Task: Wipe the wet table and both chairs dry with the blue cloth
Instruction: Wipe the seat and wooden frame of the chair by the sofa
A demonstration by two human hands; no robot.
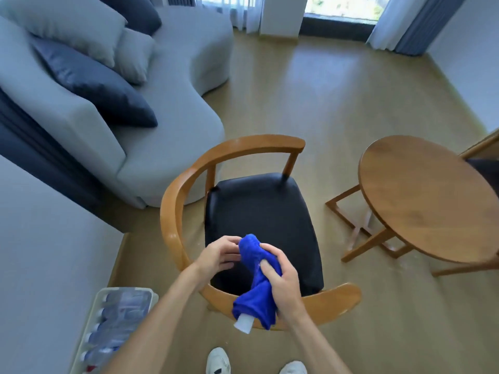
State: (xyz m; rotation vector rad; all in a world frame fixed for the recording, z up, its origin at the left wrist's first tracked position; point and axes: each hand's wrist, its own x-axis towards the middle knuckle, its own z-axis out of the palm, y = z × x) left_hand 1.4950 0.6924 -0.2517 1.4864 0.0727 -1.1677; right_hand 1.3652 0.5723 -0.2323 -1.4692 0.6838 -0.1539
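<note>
White shoes (218, 360) at the bottom edge, on the wood floor (337, 98). Lower left, a clear pack of water bottles (118, 317) stands against a pale wall.

Both forearms reach forward over the near armrest of the wooden chair (172, 211). Right hand (282, 282): fingers curled round the middle of the blue cloth (258, 265), thumb pressed along its upper part. The cloth is bunched into a twisted roll, held above the front of the chair's black seat (259, 211), clear of it. A small white cylinder (243, 323) pokes out of the cloth's lower end; cannot tell what it is. Left hand (220, 253): fingers loosely curled and close together, tips at the top end of the cloth; whether they pinch it or only touch it cannot be told.

Right of the chair, just beside it, the round wooden table (421, 201) on crossed legs. Behind the table, at the right edge, a sliver of the second chair (483, 147), mostly out of frame.

Further back left, a grey curved sofa (172, 109) with grey and dark cushions (94, 82). Far end: window with blue-grey curtains (421, 22).
</note>
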